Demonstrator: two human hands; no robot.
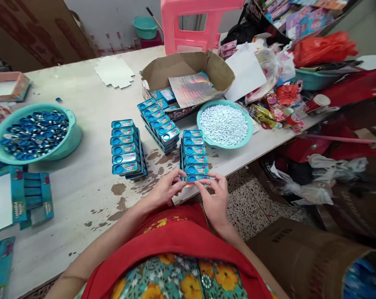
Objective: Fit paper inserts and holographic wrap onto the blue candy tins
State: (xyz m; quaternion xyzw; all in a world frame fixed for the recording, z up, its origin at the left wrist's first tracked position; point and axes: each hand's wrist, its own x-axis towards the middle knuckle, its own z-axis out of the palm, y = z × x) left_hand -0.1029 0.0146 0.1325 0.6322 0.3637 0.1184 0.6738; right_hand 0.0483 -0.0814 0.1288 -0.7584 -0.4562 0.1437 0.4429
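Close to the table's front edge, a small blue tin box (193, 178) sits at the near end of a stacked row. My left hand (168, 187) pinches its left side with thumb and forefinger. From the right, my right hand (214, 196) has its thumb and fingertips on the same box. Beyond it run more blue tin boxes (195, 159), each with a round recess and printed label. Further stacks of such boxes stand to the left (125, 149) and behind (158, 120). A turquoise bowl (249, 137) of pale round candies lies just past the right row.
On the left, a turquoise basin (70, 141) holds many blue round caps. Opened blue cartons (18, 195) lie before it. A cut-down cardboard box (219, 68) with more tins stands at the back, near a pink stool (170, 29). Bags and packets clutter the right.
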